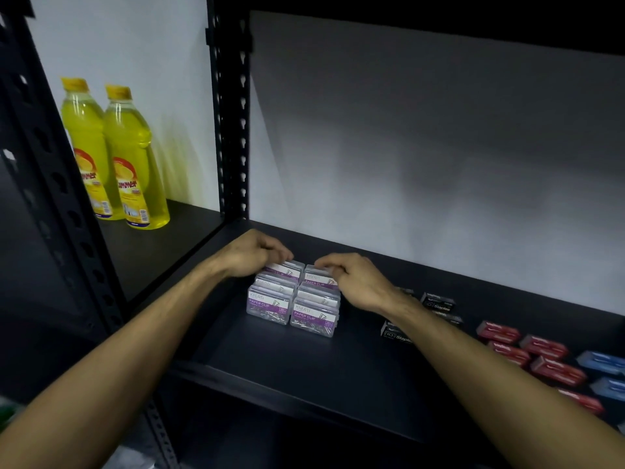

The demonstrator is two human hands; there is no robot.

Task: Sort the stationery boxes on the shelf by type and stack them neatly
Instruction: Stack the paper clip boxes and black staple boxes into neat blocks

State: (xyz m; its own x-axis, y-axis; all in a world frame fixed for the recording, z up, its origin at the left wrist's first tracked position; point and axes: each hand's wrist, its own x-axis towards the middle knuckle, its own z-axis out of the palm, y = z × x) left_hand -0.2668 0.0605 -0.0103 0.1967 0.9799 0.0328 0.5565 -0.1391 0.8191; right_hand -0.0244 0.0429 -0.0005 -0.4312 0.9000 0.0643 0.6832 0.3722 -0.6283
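Observation:
Several clear paper clip boxes [293,302] with purple labels stand in two tight rows on the black shelf [304,360]. My left hand [252,253] grips the back left box with curled fingers. My right hand [355,282] grips the back right box in the same way. To the right lie black staple boxes [438,303], then red staple boxes [544,346], and blue boxes [600,362] at the far right. My right forearm hides part of the black boxes.
Two yellow liquid bottles [135,157] stand in the neighbouring shelf bay on the left, behind a black perforated upright [233,113]. A white wall backs the shelf. The upper shelf board is close overhead.

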